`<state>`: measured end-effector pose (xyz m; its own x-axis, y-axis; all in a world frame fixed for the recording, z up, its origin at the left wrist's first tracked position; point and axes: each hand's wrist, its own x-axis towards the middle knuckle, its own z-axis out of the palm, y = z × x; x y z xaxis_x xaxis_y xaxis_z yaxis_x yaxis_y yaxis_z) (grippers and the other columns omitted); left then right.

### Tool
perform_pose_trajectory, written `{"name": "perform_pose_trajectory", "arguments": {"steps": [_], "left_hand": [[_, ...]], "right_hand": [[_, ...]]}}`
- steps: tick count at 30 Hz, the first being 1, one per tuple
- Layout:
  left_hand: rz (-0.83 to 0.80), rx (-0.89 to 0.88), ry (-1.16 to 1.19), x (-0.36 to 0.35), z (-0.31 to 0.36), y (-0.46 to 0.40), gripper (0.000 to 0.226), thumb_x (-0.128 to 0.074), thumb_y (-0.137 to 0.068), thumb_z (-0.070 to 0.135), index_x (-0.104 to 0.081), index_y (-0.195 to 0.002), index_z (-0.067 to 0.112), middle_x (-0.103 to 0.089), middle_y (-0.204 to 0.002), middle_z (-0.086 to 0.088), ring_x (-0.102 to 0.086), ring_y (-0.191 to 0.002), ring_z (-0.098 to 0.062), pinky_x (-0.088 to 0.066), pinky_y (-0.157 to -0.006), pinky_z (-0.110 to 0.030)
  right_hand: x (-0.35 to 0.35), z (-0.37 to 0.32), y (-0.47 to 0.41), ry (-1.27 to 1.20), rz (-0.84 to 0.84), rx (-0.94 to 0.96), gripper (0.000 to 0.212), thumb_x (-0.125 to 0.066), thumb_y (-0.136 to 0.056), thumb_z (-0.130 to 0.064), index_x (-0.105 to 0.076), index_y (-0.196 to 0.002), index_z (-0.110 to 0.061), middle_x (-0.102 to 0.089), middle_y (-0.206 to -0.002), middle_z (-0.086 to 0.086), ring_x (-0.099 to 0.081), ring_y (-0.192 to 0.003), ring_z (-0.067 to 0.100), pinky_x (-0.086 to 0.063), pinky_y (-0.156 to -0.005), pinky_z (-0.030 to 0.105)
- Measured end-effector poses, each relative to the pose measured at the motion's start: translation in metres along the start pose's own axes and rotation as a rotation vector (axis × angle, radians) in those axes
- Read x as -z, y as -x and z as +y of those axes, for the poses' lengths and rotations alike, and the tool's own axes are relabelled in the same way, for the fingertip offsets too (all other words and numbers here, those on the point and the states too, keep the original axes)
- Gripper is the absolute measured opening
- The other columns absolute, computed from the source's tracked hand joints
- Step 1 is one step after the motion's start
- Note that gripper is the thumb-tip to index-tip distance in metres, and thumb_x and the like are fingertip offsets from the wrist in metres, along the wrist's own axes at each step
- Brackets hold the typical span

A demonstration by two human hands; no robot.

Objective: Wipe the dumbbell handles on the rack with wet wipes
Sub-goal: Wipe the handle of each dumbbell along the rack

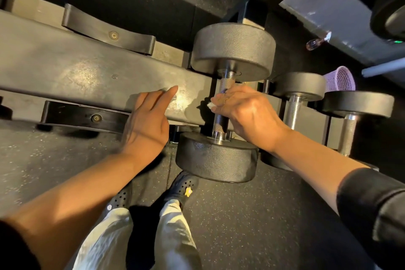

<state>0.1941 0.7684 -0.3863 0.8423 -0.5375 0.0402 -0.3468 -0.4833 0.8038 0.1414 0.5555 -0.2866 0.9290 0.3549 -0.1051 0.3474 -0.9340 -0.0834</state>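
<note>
A black dumbbell lies across the rack, its knurled steel handle running toward me. My right hand is curled round the middle of that handle, with a white wet wipe showing at its fingertips against the metal. My left hand rests with straight fingers on the rack's flat rail, just left of the dumbbell. Two more dumbbells sit on the rack to the right, their steel handles bare.
Two empty black saddle cradles sit on the rack to the left. A pink mesh basket stands behind the right dumbbells. My feet in dark clogs stand on speckled rubber floor below the rack.
</note>
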Motion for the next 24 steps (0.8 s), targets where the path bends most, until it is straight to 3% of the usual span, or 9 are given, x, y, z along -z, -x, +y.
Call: {"name": "perform_pose_trajectory", "arguments": {"steps": [5, 8, 11, 13, 15, 18, 20, 22, 24], "left_hand": [[0.006, 0.018, 0.009, -0.007, 0.004, 0.01, 0.068, -0.048, -0.079, -0.011, -0.042, -0.142, 0.015, -0.051, -0.131, -0.011, -0.037, -0.12, -0.023, -0.039, -0.1, -0.037], [-0.004, 0.023, 0.002, -0.008, 0.007, 0.015, 0.069, -0.05, -0.078, -0.012, -0.042, -0.141, 0.014, -0.051, -0.133, -0.011, -0.036, -0.122, -0.022, -0.038, -0.103, -0.038], [0.015, 0.038, -0.015, -0.008, 0.01, 0.015, 0.069, -0.051, -0.078, -0.013, -0.043, -0.141, 0.013, -0.051, -0.132, -0.01, -0.037, -0.123, -0.023, -0.036, -0.104, -0.036], [0.038, 0.034, -0.029, -0.008, 0.012, 0.013, 0.069, -0.052, -0.077, -0.014, -0.044, -0.14, 0.012, -0.053, -0.131, -0.011, -0.038, -0.122, -0.024, -0.038, -0.102, -0.035], [0.048, 0.012, -0.035, -0.009, 0.016, 0.01, 0.069, -0.054, -0.075, -0.014, -0.046, -0.139, 0.01, -0.054, -0.128, -0.013, -0.039, -0.12, -0.026, -0.041, -0.099, -0.035], [0.057, 0.037, -0.021, -0.009, 0.022, 0.006, 0.068, -0.055, -0.076, -0.013, -0.045, -0.139, 0.011, -0.053, -0.128, -0.012, -0.038, -0.121, -0.023, -0.038, -0.099, -0.032], [0.067, 0.062, -0.015, -0.008, 0.026, 0.004, 0.068, -0.053, -0.078, -0.012, -0.043, -0.141, 0.013, -0.052, -0.131, -0.01, -0.037, -0.124, -0.022, -0.034, -0.102, -0.028], [0.063, 0.073, -0.028, -0.006, 0.029, 0.004, 0.068, -0.052, -0.08, -0.011, -0.041, -0.142, 0.015, -0.05, -0.133, -0.008, -0.036, -0.126, -0.02, -0.031, -0.103, -0.024], [0.062, 0.091, -0.039, 0.001, 0.029, 0.006, 0.068, -0.05, -0.082, -0.009, -0.039, -0.144, 0.017, -0.048, -0.135, -0.008, -0.035, -0.127, -0.019, -0.029, -0.103, -0.022]], "right_hand": [[0.004, -0.01, 0.005, -0.211, -0.186, 0.001, 0.04, -0.073, -0.062, 0.015, -0.074, -0.095, -0.006, -0.071, -0.105, 0.009, -0.067, -0.103, 0.021, -0.041, -0.102, 0.035], [0.003, -0.01, 0.002, -0.342, -0.266, -0.004, 0.035, -0.068, -0.066, 0.016, -0.075, -0.093, -0.006, -0.073, -0.101, 0.008, -0.068, -0.099, 0.024, -0.052, -0.092, 0.048], [0.0, -0.008, -0.002, -0.337, -0.124, -0.028, 0.032, -0.066, -0.07, 0.015, -0.074, -0.094, -0.004, -0.072, -0.102, 0.009, -0.068, -0.097, 0.024, -0.052, -0.093, 0.043], [-0.003, 0.001, -0.012, -0.143, 0.078, -0.02, 0.03, -0.063, -0.073, 0.012, -0.073, -0.098, -0.003, -0.071, -0.105, 0.011, -0.067, -0.101, 0.027, -0.046, -0.098, 0.041], [-0.004, 0.009, -0.022, 0.066, 0.133, -0.008, 0.025, -0.054, -0.082, 0.002, -0.072, -0.098, -0.003, -0.07, -0.105, 0.012, -0.065, -0.102, 0.029, -0.044, -0.1, 0.043], [-0.005, 0.01, -0.024, 0.127, 0.04, -0.019, 0.038, -0.034, -0.087, -0.008, -0.071, -0.086, -0.001, -0.07, -0.092, 0.012, -0.067, -0.09, 0.029, -0.042, -0.1, 0.039], [-0.004, 0.006, -0.018, 0.088, -0.086, -0.072, 0.044, -0.029, -0.088, -0.011, -0.07, -0.089, 0.002, -0.068, -0.093, 0.015, -0.064, -0.092, 0.032, -0.047, -0.096, 0.044], [-0.001, 0.001, -0.009, -0.055, -0.176, -0.111, 0.04, -0.034, -0.088, -0.012, -0.071, -0.093, 0.001, -0.068, -0.096, 0.015, -0.062, -0.094, 0.031, -0.05, -0.087, 0.045], [0.002, -0.009, -0.002, -0.11, -0.203, -0.067, 0.028, -0.05, -0.082, 0.0, -0.073, -0.096, -0.007, -0.07, -0.1, 0.01, -0.065, -0.098, 0.027, -0.054, -0.088, 0.043]]}}
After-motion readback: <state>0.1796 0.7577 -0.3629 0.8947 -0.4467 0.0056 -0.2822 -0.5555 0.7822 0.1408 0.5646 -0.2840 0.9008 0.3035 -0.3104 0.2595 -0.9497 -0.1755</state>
